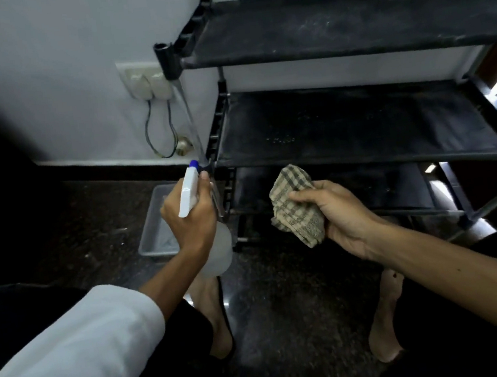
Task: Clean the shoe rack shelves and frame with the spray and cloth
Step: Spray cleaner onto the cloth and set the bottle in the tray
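Shoe rack (342, 122) stands by the wall, right in front. Its shelves look dusty, so I think most cleaning is left. Left hand (190, 222) curls its fingers round the spray bottle (221, 253). Right hand (347, 212) squeezes the cloth (297, 206), not wiping yet.

Pale wall (55, 55), double socket (145, 82) with two plugs, cables (154, 131) hanging. Dark skirting (99, 166). Dark speckled floor (284, 292), dim light; grey tray (156, 230) on it.

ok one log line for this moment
left hand: grips spray | right hand: holds cloth | rack: shelves dusty
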The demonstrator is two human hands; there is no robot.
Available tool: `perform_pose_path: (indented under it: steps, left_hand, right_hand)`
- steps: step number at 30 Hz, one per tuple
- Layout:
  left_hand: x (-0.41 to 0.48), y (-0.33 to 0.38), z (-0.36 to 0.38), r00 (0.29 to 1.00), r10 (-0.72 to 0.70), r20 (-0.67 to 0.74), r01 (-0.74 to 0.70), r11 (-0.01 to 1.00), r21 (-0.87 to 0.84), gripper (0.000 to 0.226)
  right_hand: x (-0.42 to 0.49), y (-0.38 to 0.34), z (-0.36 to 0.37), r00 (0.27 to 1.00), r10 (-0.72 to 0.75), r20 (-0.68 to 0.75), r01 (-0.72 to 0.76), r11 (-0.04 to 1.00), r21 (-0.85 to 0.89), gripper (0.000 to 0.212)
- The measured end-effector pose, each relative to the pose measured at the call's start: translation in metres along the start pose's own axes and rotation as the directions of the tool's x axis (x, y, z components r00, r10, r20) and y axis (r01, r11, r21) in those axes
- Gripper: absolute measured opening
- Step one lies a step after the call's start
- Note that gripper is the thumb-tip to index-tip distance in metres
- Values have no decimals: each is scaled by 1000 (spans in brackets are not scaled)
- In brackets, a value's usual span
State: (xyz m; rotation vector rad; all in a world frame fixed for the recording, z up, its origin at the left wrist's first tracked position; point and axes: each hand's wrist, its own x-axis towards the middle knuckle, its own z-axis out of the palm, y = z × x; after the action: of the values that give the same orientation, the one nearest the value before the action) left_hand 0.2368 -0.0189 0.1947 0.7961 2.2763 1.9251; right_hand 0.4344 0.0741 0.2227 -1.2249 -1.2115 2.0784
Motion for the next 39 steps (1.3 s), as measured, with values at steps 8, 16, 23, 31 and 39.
perform_pose_path:
  steps: [8,16,23,31,39]
  left_hand:
    - [7,-40,-21,996,-86,-38,89,993,82,29]
    - [9,40,-24,992,18,124,-14,999,-29,25]
    - [51,149,-24,925,-74,372,129,983,-127,16]
    - [80,193,-8,802,-197,565,266,963,-41,29]
    - [96,216,-12,780,-230,582,255,966,41,35]
  right_hand:
    - [14,2,27,999,32,7,-31,999,-45,44]
    - [5,-16,48,1000,-21,19,21,1000,-22,42]
    - [8,-31,48,997,-71,-43,69,997,-45,40]
    - [11,-43,43,996,-56,-67,57,998,5,40]
    - [6,-47,37,997,-42,-58,42,999,1,33]
